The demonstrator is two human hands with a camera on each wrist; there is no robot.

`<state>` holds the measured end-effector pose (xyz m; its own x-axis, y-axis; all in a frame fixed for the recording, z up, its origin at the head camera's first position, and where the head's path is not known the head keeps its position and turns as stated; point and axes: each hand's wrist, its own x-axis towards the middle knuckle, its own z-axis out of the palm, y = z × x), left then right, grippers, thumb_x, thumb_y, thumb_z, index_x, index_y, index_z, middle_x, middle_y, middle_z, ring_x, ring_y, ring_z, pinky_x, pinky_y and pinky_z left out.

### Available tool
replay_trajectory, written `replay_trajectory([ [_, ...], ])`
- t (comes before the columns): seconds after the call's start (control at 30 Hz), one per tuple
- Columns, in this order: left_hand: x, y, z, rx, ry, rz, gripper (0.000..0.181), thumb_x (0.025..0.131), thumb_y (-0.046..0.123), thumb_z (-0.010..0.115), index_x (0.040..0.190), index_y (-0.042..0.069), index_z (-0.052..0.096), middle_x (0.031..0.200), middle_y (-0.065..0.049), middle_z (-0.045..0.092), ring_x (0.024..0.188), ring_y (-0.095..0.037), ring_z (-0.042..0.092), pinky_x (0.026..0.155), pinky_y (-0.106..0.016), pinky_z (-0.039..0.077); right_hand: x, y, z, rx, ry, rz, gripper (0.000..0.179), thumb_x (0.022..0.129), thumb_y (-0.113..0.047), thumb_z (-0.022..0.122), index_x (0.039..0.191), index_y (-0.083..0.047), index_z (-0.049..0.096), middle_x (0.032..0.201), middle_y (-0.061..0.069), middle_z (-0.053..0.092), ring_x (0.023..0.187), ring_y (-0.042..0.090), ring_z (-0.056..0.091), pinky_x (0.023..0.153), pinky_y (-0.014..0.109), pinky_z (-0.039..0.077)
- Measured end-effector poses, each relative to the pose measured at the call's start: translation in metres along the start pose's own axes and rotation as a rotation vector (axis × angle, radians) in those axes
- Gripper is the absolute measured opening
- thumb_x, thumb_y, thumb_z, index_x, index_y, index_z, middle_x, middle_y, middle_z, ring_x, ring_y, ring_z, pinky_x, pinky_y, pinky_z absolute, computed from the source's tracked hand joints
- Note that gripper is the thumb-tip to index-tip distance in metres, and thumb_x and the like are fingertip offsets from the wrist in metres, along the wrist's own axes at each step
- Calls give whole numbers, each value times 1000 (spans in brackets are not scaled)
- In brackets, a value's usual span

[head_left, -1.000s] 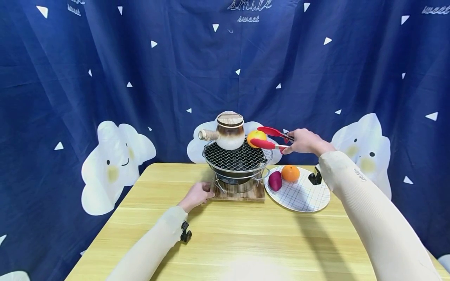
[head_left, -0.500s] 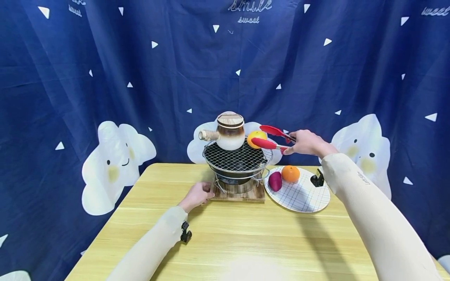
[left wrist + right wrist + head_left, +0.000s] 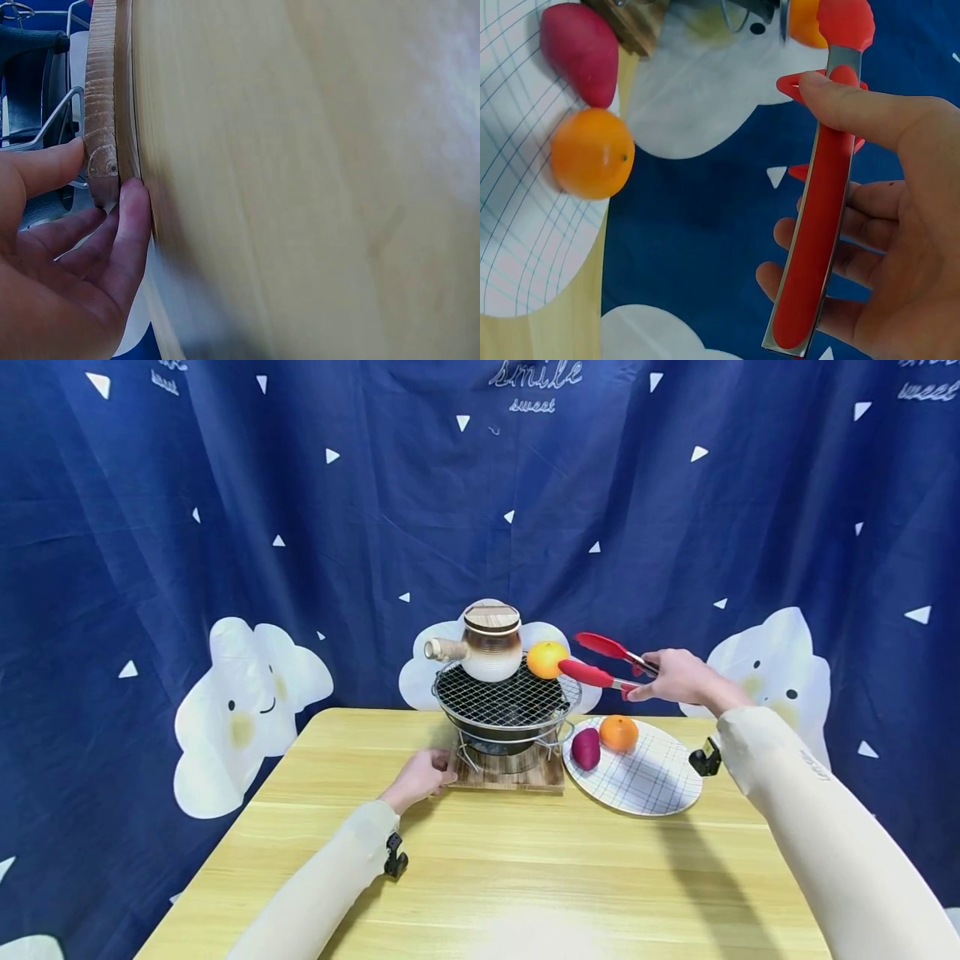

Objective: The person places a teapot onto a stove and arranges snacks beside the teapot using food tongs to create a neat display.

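My left hand (image 3: 417, 775) grips the corner of a wooden board (image 3: 101, 90) under the round tabletop grill (image 3: 498, 710), thumb on top and fingers at its side. In my right hand (image 3: 678, 677) are red-tipped metal tongs (image 3: 814, 225), their arms spread apart. Nothing is between the tong tips, which point left above the plate's back edge. Just left of them, an orange (image 3: 546, 660) rests on the right part of the wire rack (image 3: 502, 693). A brown and white clay pot (image 3: 491, 647) with a wooden lid stands at the rack's back left.
Right of the grill lies an oval checked plate (image 3: 648, 789). It bears another orange (image 3: 619, 733) and a purple sweet potato (image 3: 587, 749). The wooden table (image 3: 480, 852) ends behind them at a dark blue curtain (image 3: 375, 527) with cloud prints.
The tongs have spread and drawn back to the right, away from the orange, which stays on the rack. The left hand has kept its place at the board.
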<state>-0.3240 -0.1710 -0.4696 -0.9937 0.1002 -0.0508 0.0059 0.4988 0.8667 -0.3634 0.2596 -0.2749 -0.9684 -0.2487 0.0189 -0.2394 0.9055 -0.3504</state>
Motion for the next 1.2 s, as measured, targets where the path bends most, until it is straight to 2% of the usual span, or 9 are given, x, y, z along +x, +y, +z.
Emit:
replay_trajectory([
  [0.2, 1, -1, 0, -6, -4, 12, 51, 88, 5, 71, 135, -6, 57, 109, -17, 70, 67, -20, 63, 56, -29, 54, -10, 12, 1, 7, -1, 1, 87, 83, -43, 81, 142, 10, 46, 117, 23, 66, 97, 34, 58, 86, 53, 50],
  [0.33, 0, -1, -1, -4, -4, 10, 50, 87, 5, 72, 134, -5, 58, 109, -17, 70, 68, -20, 64, 57, -30, 55, -14, 22, 6, 11, -14, 11, 95, 82, -45, 81, 147, 12, 39, 122, 26, 64, 102, 36, 58, 92, 60, 49],
  [0.43, 0, -1, 0, -7, -2, 8, 50, 87, 6, 72, 134, -5, 58, 109, -17, 70, 68, -20, 64, 58, -31, 56, -17, 28, 9, 8, -21, 6, 99, 82, -46, 81, 147, 14, 37, 122, 26, 64, 102, 36, 58, 92, 61, 49],
  [0.6, 0, -1, 0, -10, 2, 9, 50, 88, 5, 71, 135, -5, 58, 109, -16, 70, 68, -19, 63, 58, -29, 54, -22, 39, 14, -16, -5, -29, 103, 78, -51, 83, 143, 16, 41, 115, 23, 68, 94, 32, 60, 86, 54, 52],
  [0.73, 0, -1, 0, -6, 4, 8, 51, 88, 5, 71, 135, -5, 57, 110, -17, 70, 69, -19, 63, 59, -29, 55, -24, 50, 19, -26, -3, -27, 107, 75, -55, 83, 142, 17, 42, 112, 22, 68, 91, 30, 58, 81, 47, 51],
  [0.87, 0, -1, -1, -5, 1, 10, 53, 87, 5, 72, 136, -6, 56, 110, -17, 70, 69, -19, 63, 59, -29, 55, -24, 59, 23, -29, 0, -23, 107, 74, -55, 84, 142, 17, 42, 111, 22, 68, 92, 31, 57, 81, 46, 50],
  [1.1, -2, 2, -1, -24, -5, -3, 55, 87, 5, 72, 138, -6, 54, 112, -18, 69, 70, -20, 63, 58, -29, 54, -28, 68, 29, -28, -4, -33, 98, 74, -52, 84, 138, 14, 49, 106, 18, 68, 91, 30, 59, 81, 47, 51],
  [1.2, -2, 2, -2, -22, -4, -10, 54, 87, 5, 72, 138, -5, 55, 111, -17, 69, 70, -20, 63, 58, -29, 54, -31, 71, 32, -33, 0, -55, 82, 75, -49, 85, 127, 9, 59, 97, 14, 68, 86, 28, 59, 77, 44, 50],
])
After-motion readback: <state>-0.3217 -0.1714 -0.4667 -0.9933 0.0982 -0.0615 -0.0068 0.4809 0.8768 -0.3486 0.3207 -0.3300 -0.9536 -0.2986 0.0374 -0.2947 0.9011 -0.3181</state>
